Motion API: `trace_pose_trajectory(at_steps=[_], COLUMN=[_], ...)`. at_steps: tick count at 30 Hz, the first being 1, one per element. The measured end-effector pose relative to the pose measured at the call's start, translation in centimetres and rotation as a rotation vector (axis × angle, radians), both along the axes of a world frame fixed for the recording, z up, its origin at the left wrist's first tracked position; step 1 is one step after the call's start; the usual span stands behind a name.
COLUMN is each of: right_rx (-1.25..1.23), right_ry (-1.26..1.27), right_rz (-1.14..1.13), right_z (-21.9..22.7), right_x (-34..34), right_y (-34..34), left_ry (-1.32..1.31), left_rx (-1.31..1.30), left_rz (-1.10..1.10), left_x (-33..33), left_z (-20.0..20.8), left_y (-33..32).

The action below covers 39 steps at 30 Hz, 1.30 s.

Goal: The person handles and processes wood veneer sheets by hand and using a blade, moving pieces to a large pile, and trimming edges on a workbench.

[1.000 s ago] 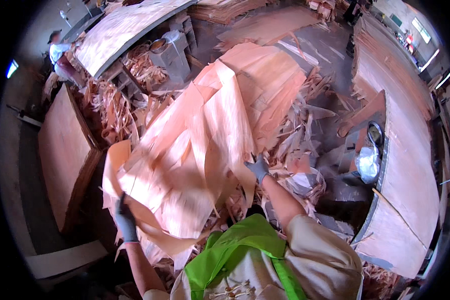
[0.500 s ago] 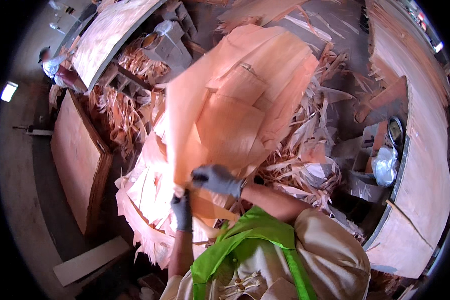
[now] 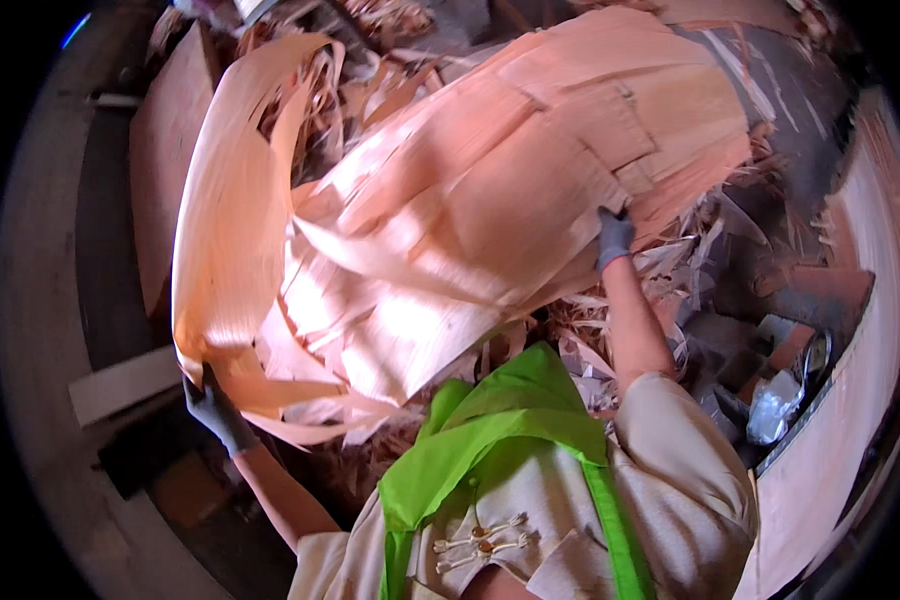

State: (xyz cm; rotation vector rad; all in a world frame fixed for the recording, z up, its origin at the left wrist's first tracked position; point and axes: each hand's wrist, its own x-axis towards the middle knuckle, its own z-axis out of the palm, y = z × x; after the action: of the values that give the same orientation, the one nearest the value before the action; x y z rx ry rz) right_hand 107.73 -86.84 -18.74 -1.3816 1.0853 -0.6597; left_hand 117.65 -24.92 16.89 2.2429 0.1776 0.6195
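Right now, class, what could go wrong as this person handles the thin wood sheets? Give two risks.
The curled sheet arches away from the left hand, which grips its lower end, so it might split along a bend.

The right hand is at the edge of the layered sheets; the bare right forearm, near ragged scraps, could pick up splinters.

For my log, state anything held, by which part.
Left hand: a curled veneer sheet, by its near end. Right hand: at the veneer pile; hold unclear.
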Motion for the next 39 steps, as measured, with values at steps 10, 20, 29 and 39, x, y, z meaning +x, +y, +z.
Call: trace_pose_trajectory(at_steps=[10,20,29,39], right_rx=[0.134,0.173,-0.194,-0.568], right_ry=[0.080,-0.236,-0.057,-0.542], right_rz=[0.276,0.082,0.210,1.109], right_z=[5.9,15.3,19.4,32.3], right_x=[-4.4,-6.7,-5.6,-1.3], right_y=[-2.0,1.6,6.6,18.7], left_ry=[-0.193,0.442,0.255,0.364], left_rx=[0.756,1.234,0.935,-0.641], left_rz=[-0.065,-0.335,-0.407,-0.682], left_x=[0.7,-3.3,-3.3,-6.8], left_z=[-2.4,-17.1,-14.9,-14.9], left_y=[0.5,5.9,-3.4,-27.1])
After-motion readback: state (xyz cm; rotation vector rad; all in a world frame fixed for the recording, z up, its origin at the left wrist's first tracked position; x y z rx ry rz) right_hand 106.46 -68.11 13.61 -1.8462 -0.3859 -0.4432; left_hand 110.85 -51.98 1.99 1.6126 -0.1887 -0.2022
